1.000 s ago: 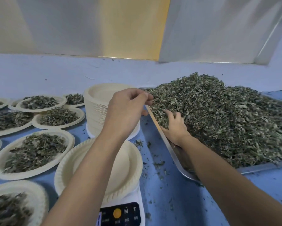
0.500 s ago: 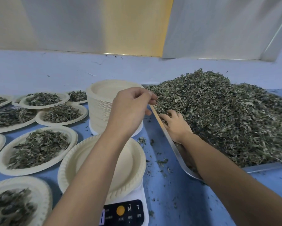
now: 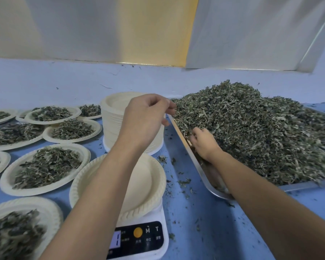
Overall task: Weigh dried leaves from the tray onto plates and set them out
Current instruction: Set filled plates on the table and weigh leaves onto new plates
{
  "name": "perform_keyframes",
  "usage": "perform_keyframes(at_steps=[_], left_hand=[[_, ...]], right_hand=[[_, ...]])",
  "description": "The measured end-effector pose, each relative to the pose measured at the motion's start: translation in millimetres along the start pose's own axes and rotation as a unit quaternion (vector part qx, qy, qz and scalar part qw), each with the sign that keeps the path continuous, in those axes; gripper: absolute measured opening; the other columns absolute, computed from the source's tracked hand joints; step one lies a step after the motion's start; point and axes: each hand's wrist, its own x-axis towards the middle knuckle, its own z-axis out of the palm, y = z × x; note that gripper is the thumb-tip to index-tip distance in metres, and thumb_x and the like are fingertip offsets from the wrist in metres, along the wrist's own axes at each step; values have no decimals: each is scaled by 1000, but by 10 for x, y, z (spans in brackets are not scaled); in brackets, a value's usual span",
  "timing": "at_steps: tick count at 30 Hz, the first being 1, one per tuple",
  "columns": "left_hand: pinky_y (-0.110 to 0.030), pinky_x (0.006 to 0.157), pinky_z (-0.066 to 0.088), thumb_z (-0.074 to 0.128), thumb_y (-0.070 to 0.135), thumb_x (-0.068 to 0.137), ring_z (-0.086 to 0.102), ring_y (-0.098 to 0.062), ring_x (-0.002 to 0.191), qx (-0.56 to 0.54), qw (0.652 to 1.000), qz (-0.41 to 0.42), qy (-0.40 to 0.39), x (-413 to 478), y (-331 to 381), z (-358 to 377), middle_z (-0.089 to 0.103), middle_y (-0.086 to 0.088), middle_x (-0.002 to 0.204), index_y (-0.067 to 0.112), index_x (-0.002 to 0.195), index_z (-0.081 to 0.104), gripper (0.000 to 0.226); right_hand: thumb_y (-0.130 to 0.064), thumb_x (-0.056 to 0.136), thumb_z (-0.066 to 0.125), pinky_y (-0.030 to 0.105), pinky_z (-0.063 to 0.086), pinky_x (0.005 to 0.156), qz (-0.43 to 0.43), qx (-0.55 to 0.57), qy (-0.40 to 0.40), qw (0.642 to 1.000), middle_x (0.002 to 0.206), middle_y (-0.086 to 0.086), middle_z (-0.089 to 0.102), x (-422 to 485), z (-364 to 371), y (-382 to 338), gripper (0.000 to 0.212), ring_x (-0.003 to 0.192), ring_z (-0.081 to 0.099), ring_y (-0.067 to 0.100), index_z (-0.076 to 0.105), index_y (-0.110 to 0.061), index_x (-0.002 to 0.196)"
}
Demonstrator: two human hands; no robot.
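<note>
A metal tray [image 3: 197, 167] on the right holds a big heap of dried leaves [image 3: 261, 132]. My right hand [image 3: 204, 142] lies inside the tray at the heap's near left edge, its fingers curled down into the leaves. My left hand [image 3: 146, 117] hovers above the tray's left rim with loosely curled fingers. Its fingertips reach the heap's edge, and nothing shows between fingers and thumb. An empty paper plate [image 3: 150, 186] sits on a white digital scale [image 3: 139, 239], under my left forearm.
A tall stack of empty plates [image 3: 113, 117] stands behind the scale. Several plates with leaf portions, such as one [image 3: 45, 167], cover the blue table [image 3: 204, 231] at the left. Leaf crumbs lie scattered between scale and tray. A pale wall runs along the back.
My right hand has pushed a little further into the leaves and its fingers have curled. My left hand stays near the heap's edge, hardly moved.
</note>
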Motion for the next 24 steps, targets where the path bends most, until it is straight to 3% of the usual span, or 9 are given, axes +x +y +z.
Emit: perform_keyframes(at_steps=[4,7,11,14,16,18,20,22,24], left_hand=[[-15,55,41,51,18,91,58,-3,51,-7,1000,-5,22,-26,57,-135,73,8,77,20,77,70,24],[-24,60,40,51,18,91,57,-4,51,-4,999,-14,30,-73,93,-231,73,6,79,17,79,70,22],[-23,60,41,52,18,90,57,-4,51,8,999,-12,51,-124,132,-422,73,7,77,16,81,71,22],[-21,56,40,51,18,90,57,-2,51,14,997,-8,74,-160,116,-587,73,9,76,17,80,71,22],[-20,55,40,51,17,89,57,-3,51,8,996,-5,89,-176,106,-687,73,8,75,18,78,70,22],[-22,57,41,51,17,89,58,-4,52,-5,995,-5,102,-174,116,-757,73,8,75,19,78,70,22],[-22,58,41,51,18,89,58,-5,52,-20,993,-5,119,-166,135,-827,73,8,75,20,78,71,22],[-22,58,42,52,18,88,58,-6,51,-29,991,-3,127,-158,152,-870,73,7,75,19,78,71,22],[-22,58,42,52,17,88,58,-6,51,-33,991,-3,127,-157,159,-893,73,6,74,18,78,70,21]], right_hand=[[-23,103,37,36,46,59,86,270,65,957,99,14,61,-127,-278,-165,27,72,52,21,50,-7,120],[-27,103,37,46,50,91,122,475,56,870,123,20,59,-251,-504,-378,22,108,59,36,54,-15,111],[-30,101,42,26,49,54,105,648,17,754,86,4,66,-453,-771,-781,21,62,64,12,60,-19,104],[-30,100,47,23,49,49,70,687,-32,723,75,1,68,-635,-833,-1103,17,52,63,13,61,-21,102],[-35,97,49,28,55,72,36,665,-74,742,103,1,67,-701,-768,-1274,22,81,68,13,61,-24,112],[-38,96,48,30,41,98,1,588,-80,805,126,-12,55,-793,-673,-1430,26,111,53,2,57,-31,119],[-32,98,46,11,36,75,-75,500,-59,861,100,-14,56,-894,-544,-1575,16,78,50,-9,58,-24,106],[-22,98,46,14,29,47,-139,436,-53,888,69,-6,45,-985,-421,-1699,20,50,38,2,47,-17,79],[-19,98,47,15,29,46,-174,378,-59,908,58,-12,39,-1046,-297,-1763,27,47,35,0,41,-19,72]])
